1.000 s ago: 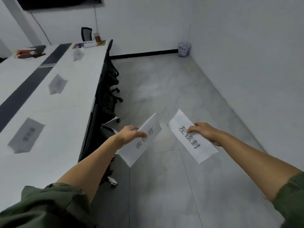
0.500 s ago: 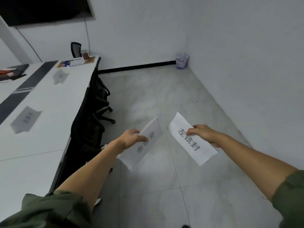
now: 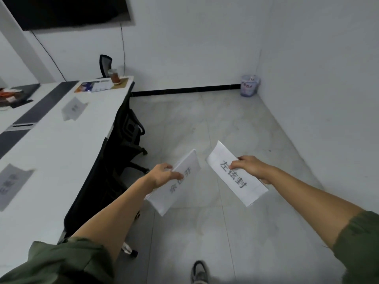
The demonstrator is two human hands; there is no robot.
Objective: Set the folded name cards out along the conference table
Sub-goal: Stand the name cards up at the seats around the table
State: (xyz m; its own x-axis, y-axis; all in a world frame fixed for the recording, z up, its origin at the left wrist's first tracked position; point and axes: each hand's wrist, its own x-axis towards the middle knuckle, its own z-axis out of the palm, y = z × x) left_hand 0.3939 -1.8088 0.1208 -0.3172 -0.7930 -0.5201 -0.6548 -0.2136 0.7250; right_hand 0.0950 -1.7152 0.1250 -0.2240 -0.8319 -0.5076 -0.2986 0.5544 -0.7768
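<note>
Left hand [image 3: 162,176] pinches left card [image 3: 176,193], right hand [image 3: 249,167] pinches right card [image 3: 235,179] — best stand each tent-like on the table [image 3: 61,152] at nine o'clock.

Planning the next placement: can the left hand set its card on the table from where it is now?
Probably not without a step closer. The left hand grips its name card out over the floor, and the black chair stands between it and the table.

White walls [image 3: 184,48] met a pale tiled floor [image 3: 235,130] along a black skirting strip [image 3: 184,91], a dark screen [image 3: 67,11] hung high, black office chairs [image 3: 123,138] stood against the white table [image 3: 61,144], and seemingly a waste bin [image 3: 249,87] occupied the corner.
</note>
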